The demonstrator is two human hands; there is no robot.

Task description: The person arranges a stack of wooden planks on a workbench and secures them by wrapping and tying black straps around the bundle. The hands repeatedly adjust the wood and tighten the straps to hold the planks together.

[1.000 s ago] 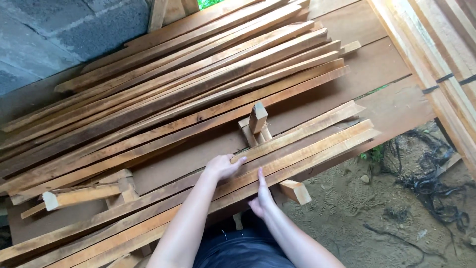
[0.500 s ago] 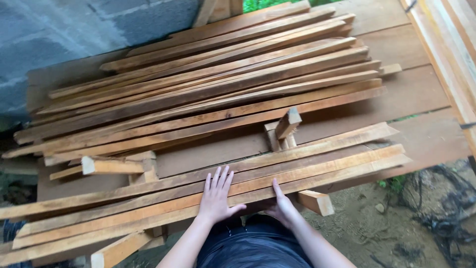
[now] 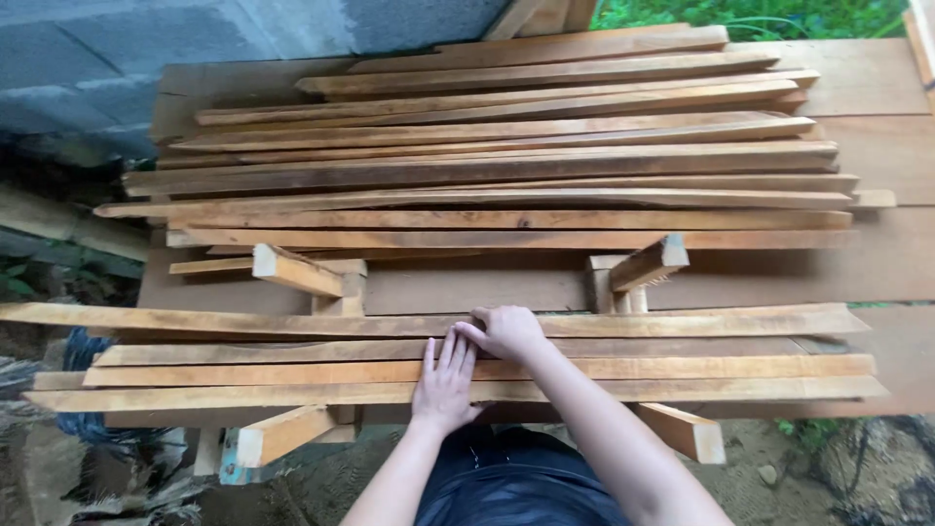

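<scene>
we have one view only, from a camera worn on the head, looking steeply down and a little forward from close above. our own forearms enter from the bottom edge. the wooden slats [image 3: 467,370] run across the frame left to right, the grey block wall [image 3: 195,39] sits at the top left, and the dirt ground [image 3: 838,468] lies along the bottom.

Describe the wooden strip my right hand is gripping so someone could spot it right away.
On the workbench, four strips lie nearest you, apart from the big stack. The right hand curls over the farthest of the four, the top strip. The left hand lies flat on nearer strips.
</scene>
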